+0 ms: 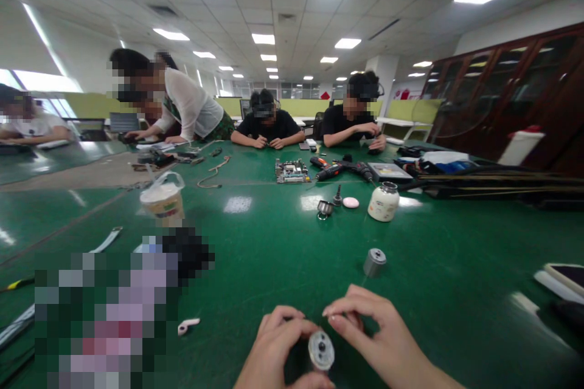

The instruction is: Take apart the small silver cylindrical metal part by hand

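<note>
My left hand and my right hand meet at the bottom middle of the head view, both closed round a small round grey metal part with a dark centre hole. The left hand's fingers curl over its left side; the right hand's thumb and fingertips pinch near its top right. A short grey metal cylinder stands on the green table just beyond my hands.
Further off lie a white jar, a pink disc, a small metal ring, a circuit board, a power screwdriver and a lidded cup. Several people work at the far side.
</note>
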A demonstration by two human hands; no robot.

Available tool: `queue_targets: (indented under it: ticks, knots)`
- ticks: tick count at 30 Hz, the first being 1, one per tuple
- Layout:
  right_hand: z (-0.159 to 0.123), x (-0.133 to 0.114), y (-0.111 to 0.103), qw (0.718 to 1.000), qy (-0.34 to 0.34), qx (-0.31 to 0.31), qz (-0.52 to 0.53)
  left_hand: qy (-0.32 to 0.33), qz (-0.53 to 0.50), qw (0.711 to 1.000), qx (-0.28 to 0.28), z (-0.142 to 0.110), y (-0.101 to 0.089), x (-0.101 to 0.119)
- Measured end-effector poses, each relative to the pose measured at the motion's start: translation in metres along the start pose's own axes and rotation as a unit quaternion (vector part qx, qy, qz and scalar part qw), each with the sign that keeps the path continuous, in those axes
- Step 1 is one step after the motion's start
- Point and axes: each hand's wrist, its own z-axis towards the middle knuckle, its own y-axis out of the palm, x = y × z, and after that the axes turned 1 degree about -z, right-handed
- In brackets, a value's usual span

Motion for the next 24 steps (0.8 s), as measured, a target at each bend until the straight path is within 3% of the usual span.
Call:
queue_targets:
  ticks: [5, 9, 12, 17, 20, 24]
  knots:
    - [0.007, 0.033, -0.008, 0.993, 0.03, -0.034, -0.105, -0.002, -0.003, 1.0, -0.004, 0.001, -0.001, 0.0]
    - [0.008, 0.047, -0.007, 0.989, 0.047, -0.064, -0.124, -0.011, -0.006, 1.0, -0.004, 0.002, 0.0, 0.0]
    - [0.008, 0.04, -0.007, 0.992, 0.057, -0.05, -0.105, -0.007, -0.007, 1.0, -0.001, 0.002, 0.001, -0.003]
    - [0.003, 0.005, -0.004, 0.998, 0.034, -0.042, 0.022, 0.016, -0.013, 1.0, 0.013, 0.001, 0.001, -0.005]
    - [-0.001, -0.011, 0.002, 0.997, 0.004, -0.072, 0.012, 0.022, -0.01, 1.0, 0.021, 0.001, 0.0, -0.002]
    - [-0.003, -0.011, 0.008, 0.997, 0.006, -0.08, -0.002, 0.028, -0.003, 1.0, 0.008, 0.001, -0.001, 0.0]
